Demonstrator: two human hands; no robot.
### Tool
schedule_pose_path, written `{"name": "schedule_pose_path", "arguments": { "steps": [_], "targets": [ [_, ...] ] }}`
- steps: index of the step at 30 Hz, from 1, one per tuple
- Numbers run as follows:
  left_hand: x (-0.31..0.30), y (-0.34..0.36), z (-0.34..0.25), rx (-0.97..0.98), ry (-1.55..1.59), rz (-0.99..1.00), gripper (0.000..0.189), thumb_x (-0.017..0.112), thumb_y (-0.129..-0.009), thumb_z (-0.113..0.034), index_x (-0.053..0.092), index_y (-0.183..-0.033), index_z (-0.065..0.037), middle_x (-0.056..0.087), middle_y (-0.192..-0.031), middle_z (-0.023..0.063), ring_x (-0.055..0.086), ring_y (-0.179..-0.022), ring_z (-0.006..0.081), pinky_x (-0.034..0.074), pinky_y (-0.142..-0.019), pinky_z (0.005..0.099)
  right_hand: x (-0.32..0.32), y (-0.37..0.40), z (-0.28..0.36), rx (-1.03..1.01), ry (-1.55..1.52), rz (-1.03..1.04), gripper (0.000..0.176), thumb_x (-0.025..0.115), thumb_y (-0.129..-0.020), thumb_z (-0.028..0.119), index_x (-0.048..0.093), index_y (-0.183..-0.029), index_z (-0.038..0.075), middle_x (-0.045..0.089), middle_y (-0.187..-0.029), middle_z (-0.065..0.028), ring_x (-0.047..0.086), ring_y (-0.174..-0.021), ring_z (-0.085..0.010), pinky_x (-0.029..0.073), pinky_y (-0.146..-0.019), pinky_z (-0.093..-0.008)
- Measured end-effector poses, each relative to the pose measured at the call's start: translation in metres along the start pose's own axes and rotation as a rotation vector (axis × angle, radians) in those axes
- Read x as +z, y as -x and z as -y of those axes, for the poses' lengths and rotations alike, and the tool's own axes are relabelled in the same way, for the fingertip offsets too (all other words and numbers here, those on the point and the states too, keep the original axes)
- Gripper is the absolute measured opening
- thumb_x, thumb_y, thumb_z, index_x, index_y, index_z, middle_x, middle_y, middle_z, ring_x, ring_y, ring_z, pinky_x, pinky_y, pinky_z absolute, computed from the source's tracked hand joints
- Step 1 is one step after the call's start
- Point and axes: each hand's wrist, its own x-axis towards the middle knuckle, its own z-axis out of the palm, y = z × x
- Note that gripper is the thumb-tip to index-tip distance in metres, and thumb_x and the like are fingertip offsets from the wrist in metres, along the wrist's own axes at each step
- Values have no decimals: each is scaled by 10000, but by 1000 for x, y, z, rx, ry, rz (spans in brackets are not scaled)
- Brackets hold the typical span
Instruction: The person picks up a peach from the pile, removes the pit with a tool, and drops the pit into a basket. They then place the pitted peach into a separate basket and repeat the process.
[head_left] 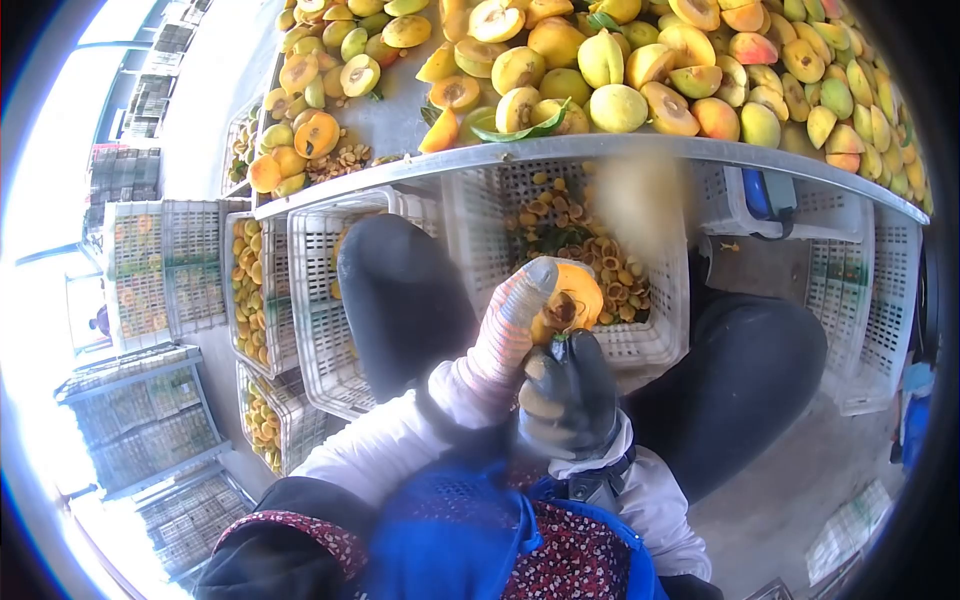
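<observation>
My left hand (pixel 512 312), in a pale striped glove, is closed around a halved yellow peach (pixel 580 290). The peach's cut orange face is turned up, with a brown pit hollow in it. Against the fruit's lower edge, my right hand (pixel 570 392) in a dark glove is a closed fist. A small dark tip shows above its thumb, but whatever it grips is mostly hidden. Both hands are above a white plastic crate (pixel 672 325) between my knees, which holds brown pits and scraps (pixel 615 275). A blurred beige shape (pixel 640 200) hangs over the crate's far side.
Beyond the crate, a metal table (pixel 395 130) carries a heap of whole and halved peaches (pixel 620 60). Left of my knee are crates of peach halves (pixel 250 290). More stacked crates (pixel 135 270) stand farther left. White crates (pixel 840 290) are at the right.
</observation>
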Motion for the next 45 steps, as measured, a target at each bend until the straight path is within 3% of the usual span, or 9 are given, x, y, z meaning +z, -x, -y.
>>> {"name": "schedule_pose_path", "arguments": {
  "steps": [8, 10, 13, 16, 23, 24, 29, 36, 45],
  "targets": [
    [-53, 15, -65, 637, -86, -376, 360, 630, -868, -365, 584, -1062, -66, 630, -928, 72, 620, -806, 173, 531, -720, 284, 2, 2, 5, -175, 103, -297, 429, 376, -956, 544, 530, -968, 144, 357, -566, 25, 330, -412, -81, 265, -363, -223],
    [-83, 31, -125, 804, -953, -468, 322, 646, -868, -324, 622, -1032, -47, 655, -924, 75, 641, -813, 204, 515, -733, 329, 1, 0, 7, -126, 257, -263, 429, 374, -958, 542, 539, -936, 146, 347, -565, 27, 331, -416, -80, 263, -367, -224],
    [-117, 34, -180, 230, -2370, -791, 281, 624, -857, -333, 665, -978, -83, 663, -862, 142, 646, -809, 278, 495, -729, 341, 9, -7, 4, -106, 432, -457, 436, 407, -942, 556, 543, -886, 146, 387, -567, 22, 336, -414, -84, 260, -368, -226],
    [-74, 6, -185, 792, -1819, -579, 328, 626, -827, -413, 676, -939, -109, 650, -877, 141, 639, -837, 292, 490, -738, 373, 20, -17, -2, -188, 633, -712, 437, 434, -927, 570, 539, -886, 147, 424, -575, 23, 338, -410, -89, 262, -368, -229],
    [-42, -112, -203, 330, -1929, -123, 522, 647, -794, -418, 566, -1111, -11, 639, -981, 218, 625, -951, 326, 491, -805, 382, 0, -13, 11, -314, 486, -705, 372, 467, -949, 445, 514, -912, 77, 411, -550, 17, 354, -360, -97, 307, -324, -240],
    [-41, -109, -198, 118, -1202, -96, 474, 698, -769, -311, 568, -1110, -9, 651, -944, 208, 630, -935, 318, 499, -795, 375, -1, -10, 13, -268, 343, -624, 371, 469, -950, 441, 512, -920, 74, 415, -554, 18, 363, -368, -97, 318, -332, -240],
    [-20, -46, -124, 796, -1743, 200, 494, 722, -702, -123, 558, -1164, -69, 606, -955, 151, 616, -821, 343, 509, -745, 375, 47, -20, -2, -226, 560, -287, 462, 467, -931, 519, 534, -963, 63, 432, -557, 30, 389, -406, -87, 325, -374, -223],
    [-18, -6, -66, 775, -1912, -149, 623, 793, -606, -116, 557, -1182, -119, 542, -1026, 116, 605, -870, 300, 515, -726, 336, 36, -33, 10, -646, 913, -889, 206, 599, -919, 239, 553, -1006, 59, 479, -577, 23, 411, -420, -73, 328, -396, -206],
    [-14, 14, -50, 61, -493, 302, 565, 639, -881, -326, 444, -1319, -27, 559, -1147, 50, 540, -1046, 139, 433, -888, 269, 37, -24, 13, -561, 952, -872, 224, 625, -893, 148, 558, -1079, 43, 533, -707, 25, 437, -514, -41, 333, -439, -196]
  ]
}}
